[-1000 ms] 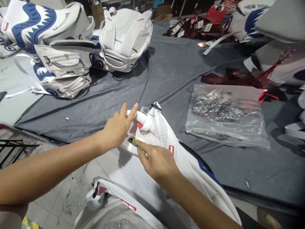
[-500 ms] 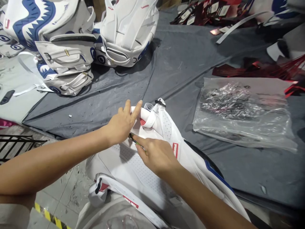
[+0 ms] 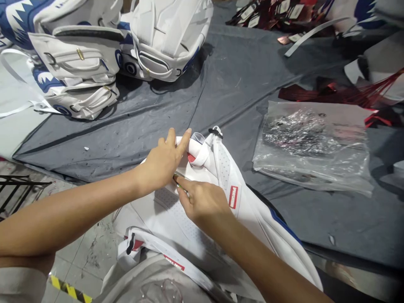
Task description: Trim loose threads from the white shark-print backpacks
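Note:
A white backpack with dotted mesh panels, red labels and blue piping leans against the table edge, its back panel and straps facing me. My left hand grips its top rim beside the white hanging loop, fingers reaching over the edge. Close against it, my right hand pinches a slim tool with a dark tip and a yellow-green part. The tip meets the bag just below my left palm; most of the tool is hidden, and its exact kind cannot be made out.
White-and-blue backpacks are stacked at the back left, with another white backpack beside them. A clear plastic bag lies on the grey-covered table at right. Red tags lie behind it. A black rack stands at lower left.
The view has shifted slightly, moving the stacked backpacks left and up in the picture. Both hands stay at the backpack's top rim; the tool shows less between my right fingers.

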